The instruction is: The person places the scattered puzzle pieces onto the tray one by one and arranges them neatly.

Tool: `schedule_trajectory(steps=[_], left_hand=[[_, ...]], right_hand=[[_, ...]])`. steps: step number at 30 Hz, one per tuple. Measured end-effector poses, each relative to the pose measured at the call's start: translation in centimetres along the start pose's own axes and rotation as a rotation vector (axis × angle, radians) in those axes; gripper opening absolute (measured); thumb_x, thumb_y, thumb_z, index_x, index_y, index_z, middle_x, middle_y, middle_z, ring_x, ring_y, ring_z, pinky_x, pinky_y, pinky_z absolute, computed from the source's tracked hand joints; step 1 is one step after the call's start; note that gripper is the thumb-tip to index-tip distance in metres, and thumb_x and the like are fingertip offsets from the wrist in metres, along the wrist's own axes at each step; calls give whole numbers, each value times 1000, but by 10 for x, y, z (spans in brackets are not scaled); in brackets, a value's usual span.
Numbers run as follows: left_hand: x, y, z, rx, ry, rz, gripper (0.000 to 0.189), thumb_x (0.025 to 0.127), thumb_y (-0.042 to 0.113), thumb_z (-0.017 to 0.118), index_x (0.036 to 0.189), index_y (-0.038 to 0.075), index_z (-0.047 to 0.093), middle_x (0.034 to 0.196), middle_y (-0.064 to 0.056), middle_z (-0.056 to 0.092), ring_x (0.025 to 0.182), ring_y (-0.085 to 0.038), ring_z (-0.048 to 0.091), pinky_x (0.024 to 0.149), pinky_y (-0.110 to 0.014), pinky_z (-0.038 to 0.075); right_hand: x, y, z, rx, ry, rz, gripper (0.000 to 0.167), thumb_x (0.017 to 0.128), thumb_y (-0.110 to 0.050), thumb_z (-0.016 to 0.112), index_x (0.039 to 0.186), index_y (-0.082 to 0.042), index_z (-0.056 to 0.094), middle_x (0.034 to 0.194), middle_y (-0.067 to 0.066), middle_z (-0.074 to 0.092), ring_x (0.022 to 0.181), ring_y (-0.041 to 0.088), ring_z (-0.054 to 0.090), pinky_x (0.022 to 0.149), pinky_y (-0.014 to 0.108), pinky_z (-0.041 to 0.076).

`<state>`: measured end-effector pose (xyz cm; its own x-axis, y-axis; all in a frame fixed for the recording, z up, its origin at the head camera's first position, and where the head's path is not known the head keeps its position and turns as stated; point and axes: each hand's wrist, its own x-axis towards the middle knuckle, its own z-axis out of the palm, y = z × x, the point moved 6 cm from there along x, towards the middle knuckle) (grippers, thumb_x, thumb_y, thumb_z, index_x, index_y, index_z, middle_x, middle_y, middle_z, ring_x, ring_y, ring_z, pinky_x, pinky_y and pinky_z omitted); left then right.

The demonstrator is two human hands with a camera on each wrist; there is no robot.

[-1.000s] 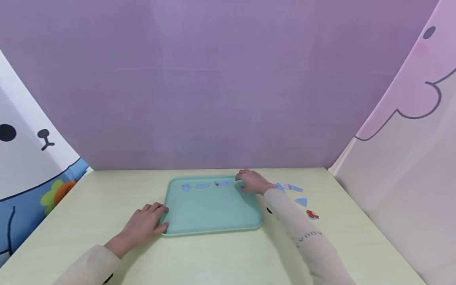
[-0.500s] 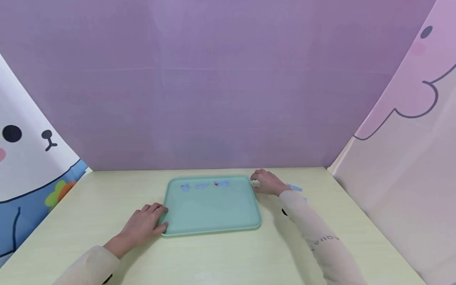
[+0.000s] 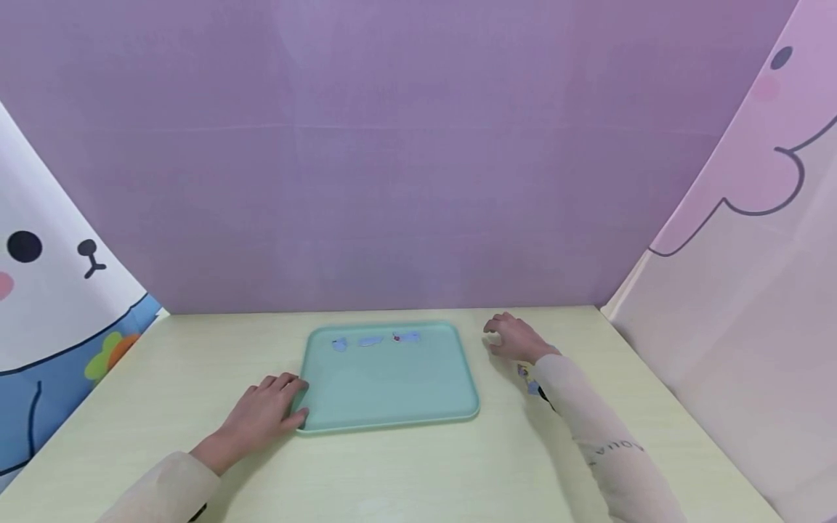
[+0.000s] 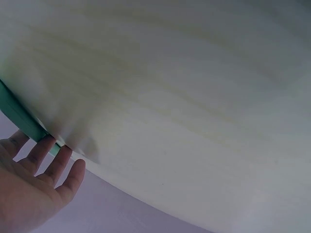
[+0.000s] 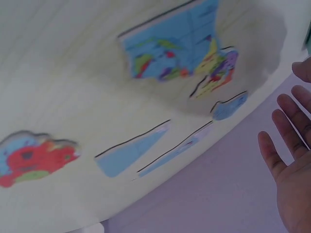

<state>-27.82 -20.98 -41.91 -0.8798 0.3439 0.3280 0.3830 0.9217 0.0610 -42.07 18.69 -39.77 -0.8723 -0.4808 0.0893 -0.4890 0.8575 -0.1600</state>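
My left hand [image 3: 261, 407] rests on the left rim of a pale green tray [image 3: 392, 385], fingers spread loosely over its edge. Along the tray's far side lie three small bluish puzzle pieces: one stubby piece [image 3: 339, 344], one thin piece [image 3: 370, 341] and one with a red spot [image 3: 408, 337]. Right of the tray, my right hand [image 3: 516, 339] hovers low over the table with nothing in its relaxed fingers. In the right wrist view, a large blue piece [image 5: 170, 43], a yellow-purple piece [image 5: 221, 70] and a small blue piece [image 5: 231, 107] lie near that hand.
Farther from the right hand are a blue wedge piece [image 5: 131, 150], a narrow blue strip [image 5: 177, 146] and a red piece [image 5: 36, 160]. A purple wall [image 3: 418, 181] stands behind the table [image 3: 366, 472]. Cartoon-printed panels flank both sides.
My right hand has moved right, from above the tray's far right corner to the table beside it. The left hand and the three tray pieces have stayed in place.
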Motion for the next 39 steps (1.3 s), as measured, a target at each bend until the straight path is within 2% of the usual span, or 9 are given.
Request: schedule_trajectory(steps=[11, 19, 26, 31, 39], left_hand=[[1, -3, 2, -3, -13, -10, 40, 80, 34, 65, 110, 8, 60, 111, -10, 59, 98, -31, 56, 71, -48, 48], [1, -3, 3, -8, -17, -20, 40, 80, 34, 65, 111, 9, 59, 112, -9, 58, 99, -31, 56, 72, -48, 48], [1, -3, 3, -10, -15, -22, 40, 80, 35, 65, 109, 8, 60, 111, -8, 59, 98, -31, 57, 70, -48, 48], [1, -2, 3, -10, -17, -27, 39, 80, 34, 65, 109, 8, 60, 111, -8, 59, 98, -31, 57, 70, -48, 48], [1, -2, 2, -12, -32, -35, 39, 80, 34, 64, 110, 9, 60, 112, -8, 59, 99, -31, 56, 71, -48, 48]], right_hand=[[-12, 22, 2, -1, -7, 82, 32, 83, -15, 62, 112, -4, 61, 114, 10, 59, 110, 30, 49, 96, 50, 38], [-16, 29, 2, -37, -4, 95, 30, 82, -16, 63, 110, -5, 62, 113, 11, 59, 107, 30, 50, 92, 51, 40], [-19, 31, 4, -22, -12, 110, 28, 86, -15, 60, 112, -6, 61, 117, 12, 58, 110, 32, 49, 94, 50, 40], [-18, 32, 6, -23, -4, 94, 28, 86, -14, 59, 112, -5, 61, 113, 11, 60, 107, 31, 51, 92, 50, 41], [-17, 37, 10, -22, -15, 118, 30, 84, -14, 61, 113, -6, 61, 112, 9, 60, 105, 29, 51, 91, 49, 42]])
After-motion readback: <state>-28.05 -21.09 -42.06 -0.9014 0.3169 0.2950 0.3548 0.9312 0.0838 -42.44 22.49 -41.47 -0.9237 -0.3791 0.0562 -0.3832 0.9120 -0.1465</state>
